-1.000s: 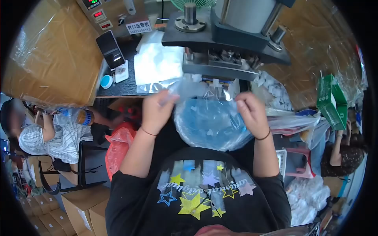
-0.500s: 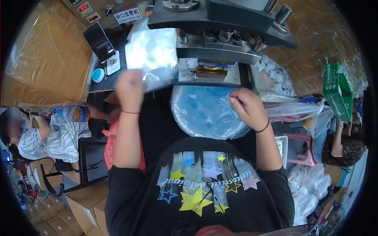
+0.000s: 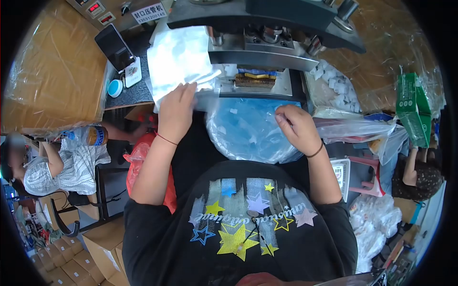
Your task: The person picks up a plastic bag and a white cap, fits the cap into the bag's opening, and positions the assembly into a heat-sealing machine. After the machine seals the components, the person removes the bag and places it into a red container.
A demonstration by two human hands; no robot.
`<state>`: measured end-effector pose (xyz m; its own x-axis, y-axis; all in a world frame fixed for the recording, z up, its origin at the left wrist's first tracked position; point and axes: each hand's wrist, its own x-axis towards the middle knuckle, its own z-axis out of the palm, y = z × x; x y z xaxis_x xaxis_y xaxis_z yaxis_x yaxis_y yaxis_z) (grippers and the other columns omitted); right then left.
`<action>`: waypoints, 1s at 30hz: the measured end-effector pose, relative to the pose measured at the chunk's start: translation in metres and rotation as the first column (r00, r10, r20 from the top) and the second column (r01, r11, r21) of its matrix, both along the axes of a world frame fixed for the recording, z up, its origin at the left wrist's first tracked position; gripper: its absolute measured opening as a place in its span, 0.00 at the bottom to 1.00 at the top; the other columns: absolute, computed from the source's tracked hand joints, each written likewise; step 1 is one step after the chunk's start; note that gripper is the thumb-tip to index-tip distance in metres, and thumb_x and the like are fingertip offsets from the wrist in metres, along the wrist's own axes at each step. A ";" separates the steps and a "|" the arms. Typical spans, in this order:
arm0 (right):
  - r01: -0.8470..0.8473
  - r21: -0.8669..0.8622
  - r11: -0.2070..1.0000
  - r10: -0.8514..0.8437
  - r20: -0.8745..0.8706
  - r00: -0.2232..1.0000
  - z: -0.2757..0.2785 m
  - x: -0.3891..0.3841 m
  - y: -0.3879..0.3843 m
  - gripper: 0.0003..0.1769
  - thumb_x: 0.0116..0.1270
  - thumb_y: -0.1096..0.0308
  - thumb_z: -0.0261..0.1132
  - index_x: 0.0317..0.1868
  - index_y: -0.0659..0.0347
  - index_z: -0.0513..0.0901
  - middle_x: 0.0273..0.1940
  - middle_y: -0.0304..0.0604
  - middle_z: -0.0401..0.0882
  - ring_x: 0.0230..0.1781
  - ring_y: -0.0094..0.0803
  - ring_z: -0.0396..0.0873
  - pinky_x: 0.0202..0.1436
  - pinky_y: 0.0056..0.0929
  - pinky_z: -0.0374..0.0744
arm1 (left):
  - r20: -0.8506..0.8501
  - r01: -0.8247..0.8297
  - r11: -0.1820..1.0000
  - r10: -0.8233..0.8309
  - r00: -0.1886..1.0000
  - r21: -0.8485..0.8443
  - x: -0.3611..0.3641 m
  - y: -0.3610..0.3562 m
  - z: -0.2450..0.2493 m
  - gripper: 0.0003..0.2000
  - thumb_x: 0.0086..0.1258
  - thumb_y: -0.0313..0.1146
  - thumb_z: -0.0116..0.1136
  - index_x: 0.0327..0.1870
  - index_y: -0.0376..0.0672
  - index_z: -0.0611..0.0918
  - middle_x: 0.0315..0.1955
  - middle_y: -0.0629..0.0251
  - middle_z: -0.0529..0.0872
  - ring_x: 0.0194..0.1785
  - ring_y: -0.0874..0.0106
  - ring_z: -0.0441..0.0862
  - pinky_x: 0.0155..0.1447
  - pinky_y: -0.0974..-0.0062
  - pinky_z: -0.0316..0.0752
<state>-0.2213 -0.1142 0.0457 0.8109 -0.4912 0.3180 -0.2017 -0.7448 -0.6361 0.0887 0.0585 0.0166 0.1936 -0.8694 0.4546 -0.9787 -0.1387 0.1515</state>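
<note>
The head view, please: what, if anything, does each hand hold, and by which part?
The left hand is at the near edge of the plastic bags; whether it grips one cannot be told. The right hand, half curled, shows nothing held.

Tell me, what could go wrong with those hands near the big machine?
The left hand is at the shiny plastic pile: pieces might cling together or slide out of line.
The machine's metal bar sits above its base: fingers reaching underneath could get pinched if it came down.
The propped phone might get knocked over.
</note>
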 end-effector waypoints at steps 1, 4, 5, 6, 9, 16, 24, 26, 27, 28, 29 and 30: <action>-0.009 -0.007 1.000 0.008 -0.026 1.000 -0.001 0.000 0.002 0.07 0.69 0.68 0.66 0.42 0.63 0.83 0.37 0.50 0.84 0.39 0.51 0.83 0.43 0.42 0.80 | -0.103 -0.022 1.000 0.022 0.994 0.001 0.000 0.001 0.001 0.27 0.66 0.40 0.70 0.64 0.40 0.77 0.48 0.51 0.87 0.50 0.51 0.85 0.55 0.58 0.79; -0.107 -0.014 0.994 0.106 -0.076 0.991 0.000 0.007 0.006 0.07 0.70 0.68 0.65 0.42 0.63 0.82 0.39 0.51 0.84 0.42 0.53 0.82 0.45 0.44 0.80 | -0.674 -0.055 0.993 -0.029 0.739 -0.104 -0.016 0.003 0.003 0.11 0.73 0.32 0.64 0.50 0.36 0.85 0.36 0.62 0.90 0.40 0.71 0.86 0.48 0.72 0.79; -0.137 -0.007 0.991 0.136 -0.051 0.989 0.002 0.010 0.007 0.07 0.70 0.68 0.65 0.42 0.63 0.82 0.38 0.51 0.84 0.40 0.51 0.82 0.44 0.42 0.80 | -0.826 -0.042 0.990 -0.086 0.557 -0.131 -0.022 0.004 0.004 0.09 0.74 0.31 0.64 0.48 0.35 0.86 0.35 0.64 0.89 0.39 0.75 0.85 0.47 0.75 0.78; -0.164 0.000 0.986 0.164 -0.025 0.986 0.008 0.014 0.008 0.07 0.70 0.68 0.66 0.42 0.63 0.83 0.38 0.50 0.84 0.39 0.49 0.83 0.43 0.40 0.80 | -0.880 -0.038 0.983 -0.142 0.454 -0.178 -0.035 0.000 0.006 0.07 0.74 0.29 0.64 0.44 0.34 0.87 0.34 0.70 0.88 0.38 0.84 0.80 0.46 0.81 0.76; -0.068 0.126 0.990 0.037 0.233 0.972 0.035 0.021 0.008 0.07 0.69 0.69 0.68 0.43 0.63 0.84 0.36 0.48 0.83 0.34 0.41 0.82 0.40 0.33 0.80 | -0.949 0.151 0.987 -0.105 0.297 -0.062 -0.069 -0.004 0.018 0.08 0.75 0.32 0.65 0.45 0.35 0.88 0.37 0.69 0.90 0.40 0.84 0.82 0.47 0.80 0.78; -0.095 -0.118 0.988 0.106 0.094 0.990 0.073 0.030 -0.003 0.06 0.72 0.70 0.66 0.43 0.64 0.83 0.36 0.44 0.84 0.38 0.38 0.82 0.45 0.33 0.79 | -0.983 0.423 0.890 -0.130 -0.129 -0.173 -0.117 -0.015 0.019 0.16 0.82 0.40 0.56 0.51 0.33 0.85 0.43 0.59 0.90 0.44 0.71 0.88 0.55 0.72 0.80; 0.008 -0.156 0.988 -0.030 -0.139 0.990 0.063 -0.007 -0.033 0.13 0.76 0.60 0.60 0.49 0.61 0.83 0.44 0.54 0.83 0.47 0.54 0.83 0.50 0.46 0.80 | -0.866 0.548 0.829 0.189 -0.462 -0.111 -0.136 -0.021 0.015 0.14 0.79 0.34 0.58 0.56 0.33 0.82 0.47 0.54 0.90 0.47 0.65 0.90 0.50 0.73 0.84; 0.315 -0.430 0.846 -0.477 -0.347 0.807 0.055 -0.032 -0.064 0.15 0.73 0.58 0.62 0.51 0.59 0.84 0.48 0.58 0.83 0.47 0.58 0.82 0.51 0.49 0.79 | -0.868 0.527 0.844 0.184 -0.462 -0.102 -0.131 -0.026 0.002 0.13 0.77 0.31 0.59 0.56 0.33 0.82 0.47 0.55 0.90 0.46 0.66 0.90 0.48 0.74 0.84; 0.405 -0.557 0.725 -0.669 -0.429 0.608 0.043 -0.049 -0.082 0.16 0.71 0.57 0.65 0.51 0.59 0.84 0.49 0.60 0.83 0.47 0.58 0.82 0.51 0.50 0.79 | -0.873 0.488 0.869 0.170 -0.458 -0.086 -0.126 -0.030 0.003 0.13 0.76 0.30 0.59 0.56 0.33 0.82 0.48 0.55 0.90 0.46 0.66 0.90 0.47 0.74 0.84; 0.363 -0.547 0.755 -0.636 -0.472 0.611 0.039 -0.060 -0.095 0.16 0.69 0.58 0.67 0.50 0.59 0.85 0.49 0.60 0.83 0.47 0.58 0.82 0.51 0.50 0.79 | -0.877 0.447 0.892 0.158 -0.453 -0.070 -0.118 -0.037 0.003 0.13 0.75 0.28 0.60 0.56 0.33 0.82 0.48 0.55 0.90 0.46 0.67 0.91 0.47 0.75 0.85; 0.320 -0.534 0.783 -0.601 -0.516 0.610 0.036 -0.070 -0.105 0.16 0.67 0.58 0.69 0.49 0.59 0.85 0.48 0.60 0.83 0.46 0.58 0.82 0.51 0.50 0.79 | -0.882 0.406 0.912 0.148 -0.448 -0.054 -0.110 -0.044 0.003 0.13 0.74 0.27 0.60 0.57 0.33 0.82 0.48 0.55 0.90 0.45 0.67 0.91 0.46 0.75 0.85; 0.279 -0.518 0.809 -0.566 -0.558 0.607 0.032 -0.075 -0.112 0.16 0.64 0.58 0.71 0.48 0.59 0.85 0.48 0.60 0.83 0.46 0.57 0.83 0.50 0.49 0.79 | -0.863 0.383 0.913 0.078 -0.499 -0.139 -0.099 -0.053 -0.008 0.14 0.73 0.25 0.59 0.57 0.33 0.82 0.48 0.55 0.90 0.45 0.68 0.91 0.48 0.74 0.85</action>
